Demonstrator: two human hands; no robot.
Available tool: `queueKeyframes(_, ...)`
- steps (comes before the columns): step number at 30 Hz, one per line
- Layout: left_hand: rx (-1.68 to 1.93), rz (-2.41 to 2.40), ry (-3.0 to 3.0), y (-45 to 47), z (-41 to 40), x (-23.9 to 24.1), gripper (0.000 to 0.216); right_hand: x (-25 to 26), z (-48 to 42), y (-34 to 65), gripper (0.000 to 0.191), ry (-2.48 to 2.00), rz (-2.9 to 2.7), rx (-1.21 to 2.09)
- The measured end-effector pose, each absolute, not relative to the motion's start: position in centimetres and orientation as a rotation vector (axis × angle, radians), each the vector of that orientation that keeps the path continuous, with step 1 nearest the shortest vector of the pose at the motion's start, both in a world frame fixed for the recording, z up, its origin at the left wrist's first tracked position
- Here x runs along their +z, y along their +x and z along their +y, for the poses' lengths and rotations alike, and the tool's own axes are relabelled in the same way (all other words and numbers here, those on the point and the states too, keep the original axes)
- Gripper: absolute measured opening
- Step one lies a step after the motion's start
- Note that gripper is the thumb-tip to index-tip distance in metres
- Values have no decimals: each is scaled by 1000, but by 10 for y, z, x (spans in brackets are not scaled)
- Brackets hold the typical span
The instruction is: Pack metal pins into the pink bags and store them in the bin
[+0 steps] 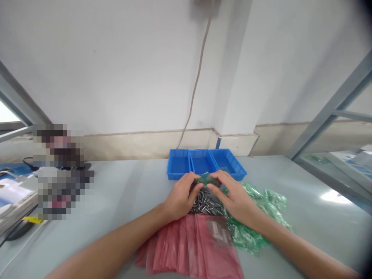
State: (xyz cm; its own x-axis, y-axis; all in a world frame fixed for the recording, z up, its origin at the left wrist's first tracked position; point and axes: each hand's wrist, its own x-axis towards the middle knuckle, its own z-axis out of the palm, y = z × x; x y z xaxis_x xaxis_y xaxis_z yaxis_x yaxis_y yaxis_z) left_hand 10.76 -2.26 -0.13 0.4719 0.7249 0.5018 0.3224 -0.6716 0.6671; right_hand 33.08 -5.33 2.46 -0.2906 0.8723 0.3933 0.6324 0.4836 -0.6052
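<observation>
Between my two hands a small green plastic bag (205, 178) is pinched, held up just in front of the blue bins. My left hand (181, 195) has thumb and fingers closed on its left side. On its right side, my right hand (234, 197) grips it the same way. What the bag holds cannot be made out. Below my hands lies a heap of small dark metal pins or screws (205, 202). Nearer to me, pink plastic bags (188, 246) are fanned out in an overlapping row. Green plastic bags (250, 232) are piled beside and under my right forearm.
Three joined blue bins (178, 176) stand near the wall behind my hands. A power strip (26, 201) and cables lie at the far left, near a blurred-out patch. Grey metal frame posts (328, 104) rise at both sides of the grey table (116, 193).
</observation>
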Motion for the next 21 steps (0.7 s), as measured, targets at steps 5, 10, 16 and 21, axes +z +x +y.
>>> queueKeyframes(5, 1099, 901, 2210, 108, -21, -5, 20, 24, -54, 331, 21, -1272, -2091, 403)
queueKeyframes(10, 1085, 921, 2224, 108, -22, -5, 21, 26, -53, 331, 22, -1219, -2123, 330)
queueKeyframes(16, 1105, 897, 2237, 109, -22, -2, 20, 24, -52, 332, 20, -1201, -2101, 271)
queueKeyframes(21, 1082, 882, 2247, 108, -25, 3, 19, 17, -49, 334, 20, -1233, -2074, 258)
